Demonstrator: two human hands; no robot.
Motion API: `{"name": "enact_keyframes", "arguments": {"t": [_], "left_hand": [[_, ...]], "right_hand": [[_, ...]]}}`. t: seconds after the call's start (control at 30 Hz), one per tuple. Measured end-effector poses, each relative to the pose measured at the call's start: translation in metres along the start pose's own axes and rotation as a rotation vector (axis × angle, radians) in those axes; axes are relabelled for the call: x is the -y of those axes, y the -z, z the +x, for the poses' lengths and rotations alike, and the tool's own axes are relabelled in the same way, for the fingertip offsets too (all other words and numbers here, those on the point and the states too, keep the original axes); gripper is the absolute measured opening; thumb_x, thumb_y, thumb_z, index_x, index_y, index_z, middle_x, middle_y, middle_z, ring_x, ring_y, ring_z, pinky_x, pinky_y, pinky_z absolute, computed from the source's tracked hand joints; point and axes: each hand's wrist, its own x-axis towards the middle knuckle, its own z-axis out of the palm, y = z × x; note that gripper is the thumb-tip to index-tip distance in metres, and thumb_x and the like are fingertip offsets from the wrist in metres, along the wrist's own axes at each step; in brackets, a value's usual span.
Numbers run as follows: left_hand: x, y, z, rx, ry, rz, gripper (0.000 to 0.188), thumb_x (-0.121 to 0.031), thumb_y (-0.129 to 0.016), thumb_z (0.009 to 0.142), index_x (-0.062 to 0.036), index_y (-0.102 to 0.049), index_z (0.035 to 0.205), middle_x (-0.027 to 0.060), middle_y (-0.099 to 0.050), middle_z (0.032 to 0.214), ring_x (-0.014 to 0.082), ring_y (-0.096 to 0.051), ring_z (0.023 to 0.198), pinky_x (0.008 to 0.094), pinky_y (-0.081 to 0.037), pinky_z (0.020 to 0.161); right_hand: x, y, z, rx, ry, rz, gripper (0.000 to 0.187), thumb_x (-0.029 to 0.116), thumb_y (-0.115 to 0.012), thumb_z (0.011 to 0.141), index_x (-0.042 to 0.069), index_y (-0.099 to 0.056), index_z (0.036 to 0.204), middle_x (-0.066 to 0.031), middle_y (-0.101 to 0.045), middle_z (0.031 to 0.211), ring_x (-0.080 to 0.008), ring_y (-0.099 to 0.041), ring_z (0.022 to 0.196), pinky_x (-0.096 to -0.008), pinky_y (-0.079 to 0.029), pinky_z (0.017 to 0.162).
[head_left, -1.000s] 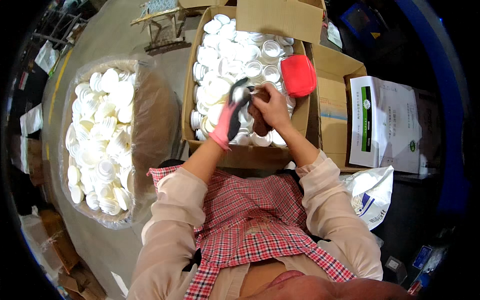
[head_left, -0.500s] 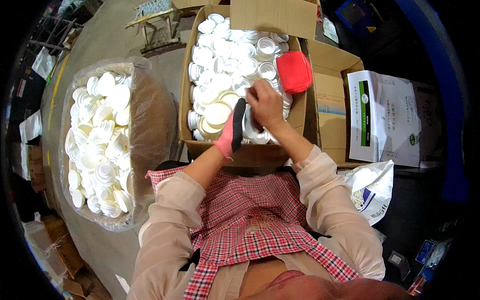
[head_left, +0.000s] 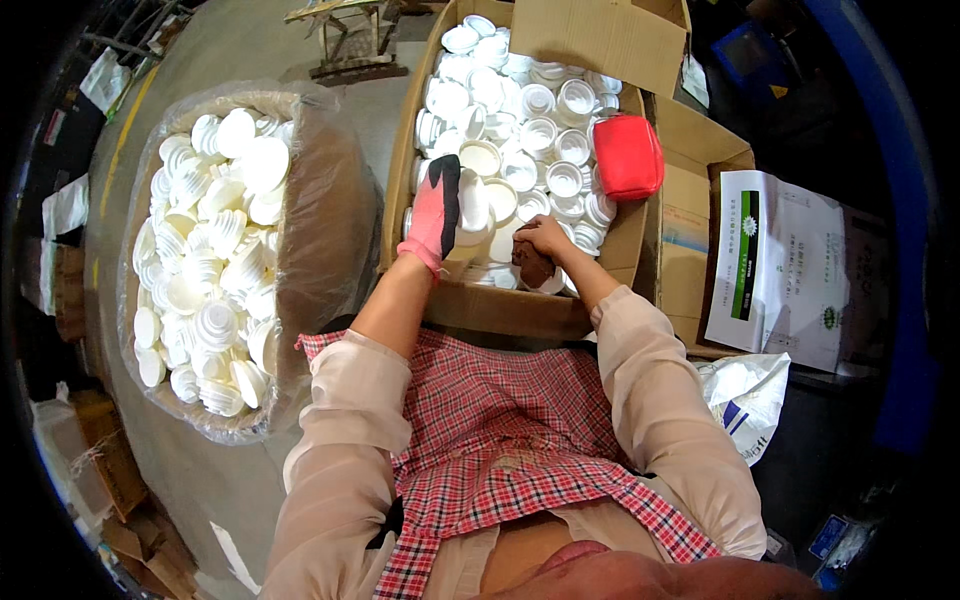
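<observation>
My left hand (head_left: 436,210), in a pink glove with a black palm, is on the near left side of a cardboard carton (head_left: 545,308) full of white plastic lids. Its fingers point away from me, holding a round white lid (head_left: 472,202) against the palm. My bare right hand (head_left: 545,238) is closed near the carton's front edge. A dark brown patch (head_left: 530,264) shows beneath its fingers; whether this is a thing or shaded fingers is unclear. Wider cream discs (head_left: 480,157) lie among the lids beyond my left hand.
A plastic-lined carton (head_left: 325,230) heaped with white lids stands at left. A red pouch (head_left: 628,157) rests at the carton's right side. Further right are an open cardboard box (head_left: 690,145), a white printed carton (head_left: 790,260) and a white plastic bag (head_left: 745,395).
My hands, close together before, are now apart: the left has shifted left, the right slightly down toward the carton's front. The view has shifted, and a white lid now shows at my left palm.
</observation>
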Motion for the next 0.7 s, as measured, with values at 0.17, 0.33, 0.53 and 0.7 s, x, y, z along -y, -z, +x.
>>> {"name": "enact_keyframes", "arguments": {"t": [0.17, 0.33, 0.53, 0.7], "left_hand": [[-0.016, -0.017, -0.006, -0.188, 0.141, -0.064, 0.05, -0.031, -0.056, 0.094, 0.0045, -0.046, 0.127, 0.0208, -0.055, 0.123, 0.03, -0.052, 0.115, 0.035, -0.039, 0.098], [-0.057, -0.047, -0.022, 0.094, 0.391, -0.783, 0.067, -0.039, -0.061, 0.091, -0.0027, -0.034, 0.141, 0.0091, -0.046, 0.131, 0.0199, -0.046, 0.117, 0.0311, -0.039, 0.097], [-0.055, -0.045, -0.01, 0.331, 0.367, -1.457, 0.055, -0.049, -0.042, 0.097, -0.0059, -0.043, 0.132, 0.0205, -0.057, 0.122, 0.0334, -0.059, 0.111, 0.0463, -0.048, 0.097], [0.009, -0.075, -0.022, 0.436, 0.313, -1.252, 0.053, -0.048, -0.036, 0.099, -0.0036, -0.05, 0.126, 0.0125, -0.059, 0.117, 0.0263, -0.057, 0.108, 0.0378, -0.044, 0.098]], "right_hand": [[0.088, 0.05, -0.086, -0.207, 0.203, -0.18, 0.033, 0.024, -0.074, 0.069, -0.001, -0.061, 0.087, -0.0167, -0.065, 0.079, -0.0292, -0.062, 0.073, -0.0382, -0.048, 0.066], [0.158, 0.053, -0.173, -0.337, 0.622, -0.253, 0.031, 0.022, -0.073, 0.072, 0.005, -0.055, 0.09, -0.0187, -0.061, 0.079, -0.0367, -0.062, 0.077, -0.0422, -0.049, 0.066], [0.173, 0.064, -0.191, -0.638, 1.028, -0.095, 0.02, 0.01, -0.069, 0.078, 0.004, -0.055, 0.09, -0.0135, -0.055, 0.084, -0.03, -0.06, 0.075, -0.0377, -0.048, 0.064], [0.176, 0.02, -0.206, -0.587, 1.302, -0.293, 0.022, 0.003, -0.071, 0.074, 0.004, -0.055, 0.089, -0.0118, -0.056, 0.083, -0.0288, -0.061, 0.074, -0.036, -0.05, 0.06]]}}
